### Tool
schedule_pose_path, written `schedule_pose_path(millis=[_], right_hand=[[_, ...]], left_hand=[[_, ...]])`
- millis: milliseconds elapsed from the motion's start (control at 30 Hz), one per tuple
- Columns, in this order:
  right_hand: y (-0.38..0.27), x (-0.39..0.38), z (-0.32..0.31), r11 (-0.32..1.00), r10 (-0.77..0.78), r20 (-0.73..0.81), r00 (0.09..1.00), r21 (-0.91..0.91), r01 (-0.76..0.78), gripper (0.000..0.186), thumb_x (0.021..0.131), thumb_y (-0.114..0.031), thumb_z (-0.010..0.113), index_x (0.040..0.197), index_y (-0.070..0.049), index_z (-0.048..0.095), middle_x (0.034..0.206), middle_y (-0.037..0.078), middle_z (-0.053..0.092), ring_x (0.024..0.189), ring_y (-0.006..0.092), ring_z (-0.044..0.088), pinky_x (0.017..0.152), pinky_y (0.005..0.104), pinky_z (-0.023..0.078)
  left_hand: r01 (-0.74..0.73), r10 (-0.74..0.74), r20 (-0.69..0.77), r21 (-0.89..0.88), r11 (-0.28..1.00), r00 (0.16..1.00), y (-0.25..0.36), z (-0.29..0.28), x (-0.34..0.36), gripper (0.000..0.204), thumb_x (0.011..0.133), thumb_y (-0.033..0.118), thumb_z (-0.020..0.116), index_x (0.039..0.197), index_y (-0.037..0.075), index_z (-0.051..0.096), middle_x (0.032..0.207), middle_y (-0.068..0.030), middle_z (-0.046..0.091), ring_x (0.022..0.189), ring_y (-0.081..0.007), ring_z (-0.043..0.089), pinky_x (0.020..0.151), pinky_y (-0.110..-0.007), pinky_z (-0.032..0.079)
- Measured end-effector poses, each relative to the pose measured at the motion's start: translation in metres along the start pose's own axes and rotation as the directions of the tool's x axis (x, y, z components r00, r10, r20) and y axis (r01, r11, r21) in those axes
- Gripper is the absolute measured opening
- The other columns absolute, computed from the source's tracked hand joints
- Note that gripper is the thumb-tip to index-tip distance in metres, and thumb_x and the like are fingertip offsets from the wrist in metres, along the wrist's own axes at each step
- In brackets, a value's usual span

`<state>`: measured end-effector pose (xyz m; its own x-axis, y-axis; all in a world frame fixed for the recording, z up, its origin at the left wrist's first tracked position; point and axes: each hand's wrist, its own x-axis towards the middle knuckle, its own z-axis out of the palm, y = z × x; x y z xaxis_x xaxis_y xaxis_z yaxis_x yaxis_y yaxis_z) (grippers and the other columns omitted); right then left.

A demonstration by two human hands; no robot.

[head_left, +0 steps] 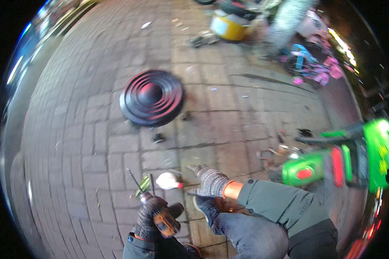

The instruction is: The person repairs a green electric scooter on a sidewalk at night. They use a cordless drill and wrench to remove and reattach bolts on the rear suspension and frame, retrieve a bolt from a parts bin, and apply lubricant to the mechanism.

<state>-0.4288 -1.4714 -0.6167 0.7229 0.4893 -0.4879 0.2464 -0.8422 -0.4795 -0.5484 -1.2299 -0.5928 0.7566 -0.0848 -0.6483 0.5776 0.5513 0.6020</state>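
My left hand [148, 216], in a grey knit glove, is wrapped around an orange and black cordless drill [167, 223]. A long thin bit points away from it, up and to the left. My right hand [212, 181], gloved the same way, reaches over the paving with its fingers spread and nothing in them. Just left of its fingertips lies a small white bottle [166, 181] with a red cap. Beside the bottle, near the drill bit, is a small green item [143, 184], too blurred to name.
A low round black stool [151, 98] with ringed top and small wheels stands ahead. A green and black machine [304, 170] sits at the right, with small loose parts near it. Farther back are a yellow and white bucket [229, 26], a tree trunk [289, 21] and a pink and blue child's bike [311, 64].
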Motion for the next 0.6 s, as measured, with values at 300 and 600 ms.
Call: schedule_pose_path(millis=[300, 600], right_hand=[[-0.076, 0.112, 0.032, 0.939, 0.01, 0.478, 0.878, -0.308, 0.156, 0.055, 0.082, -0.032, 0.064, 0.132, -0.014, 0.05, 0.108, 0.019, 0.067, 0.095, 0.0372, 0.067, 0.078, 0.0482, 0.054], [-0.047, 0.074, -0.019, 0.969, 0.164, 0.318, 0.934, -0.23, -0.092, 0.05, 0.081, -0.037, 0.064, 0.13, -0.025, 0.056, 0.102, 0.016, 0.069, 0.098, 0.0368, 0.066, 0.083, 0.0461, 0.051]], left_hand=[[-0.062, -0.138, -0.437, -0.413, 0.909, 0.889, 0.007, -0.042, -0.107, 0.034, 0.083, 0.03, 0.067, 0.1, 0.002, 0.059, 0.09, -0.0132, 0.064, 0.08, -0.0279, 0.063, 0.075, -0.042, 0.054], [0.06, -0.162, -0.409, -0.252, 0.966, 0.898, 0.079, -0.01, -0.139, 0.023, 0.079, 0.022, 0.069, 0.09, 0.002, 0.064, 0.088, -0.0082, 0.067, 0.076, -0.0177, 0.063, 0.071, -0.034, 0.052]])
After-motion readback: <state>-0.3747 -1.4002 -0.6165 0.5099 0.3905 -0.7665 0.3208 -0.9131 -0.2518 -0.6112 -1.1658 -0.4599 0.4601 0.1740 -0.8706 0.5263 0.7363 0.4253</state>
